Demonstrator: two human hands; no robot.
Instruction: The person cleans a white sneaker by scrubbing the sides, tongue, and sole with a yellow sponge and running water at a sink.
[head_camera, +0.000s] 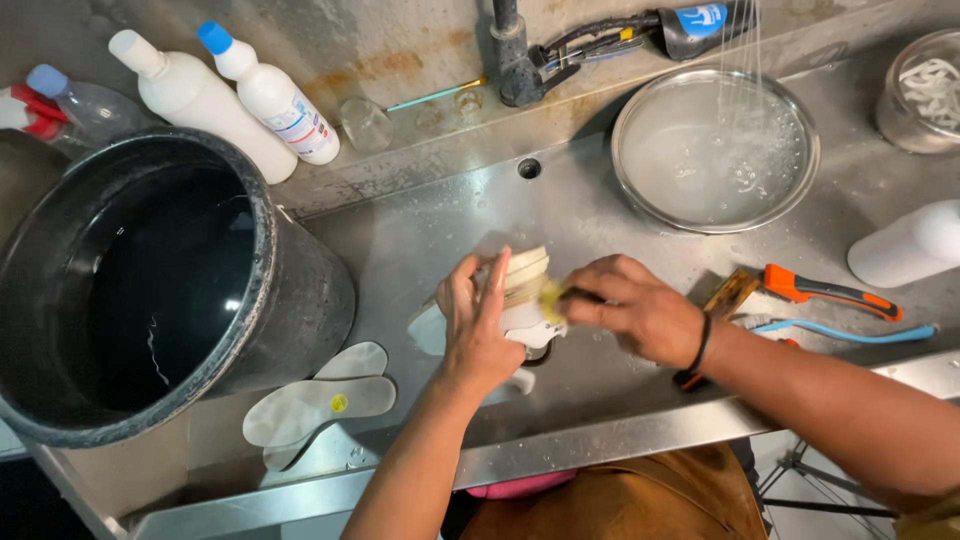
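My left hand (478, 325) grips a white shoe (522, 290) with a pale ribbed sole, held over the steel sink (420, 230). My right hand (630, 305) presses a small yellow scrubbing tool (552, 293) against the shoe's sole; most of the tool is hidden by my fingers. A black band sits on my right wrist.
A large black bucket (150, 290) of dark water fills the left. Two white insoles (320, 400) lie beside it. Water streams into a glass bowl (715, 150) at the back right. White bottles (240, 95) stand on the ledge. An orange-handled tool (825, 292), a blue-handled brush (850, 330) and a white bottle (910, 245) lie right.
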